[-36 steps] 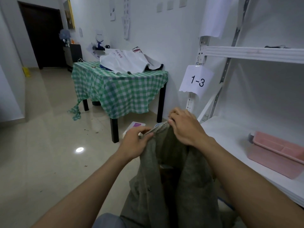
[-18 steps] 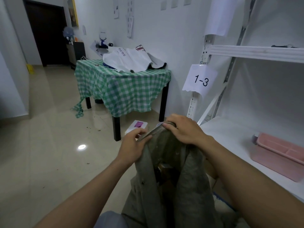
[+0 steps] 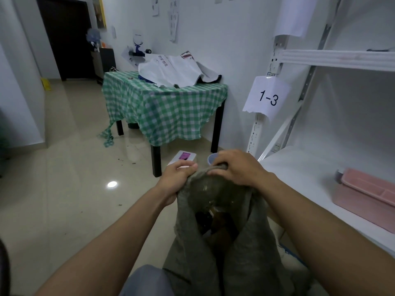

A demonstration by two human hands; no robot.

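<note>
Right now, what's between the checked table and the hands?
Head view: a purple-labelled white box beyond the left hand, a pale cup beyond the right hand; both hands grip the garment.

Garment (image 3: 254,265) hem beyond bottom edge.

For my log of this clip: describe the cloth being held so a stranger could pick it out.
Left of the white shelving, low in the middle, both forearms meet. There the left hand and right hand grip the top edge of a hanging grey-green garment. Unlike the checked tablecloth behind, it is plain and dull.
</note>
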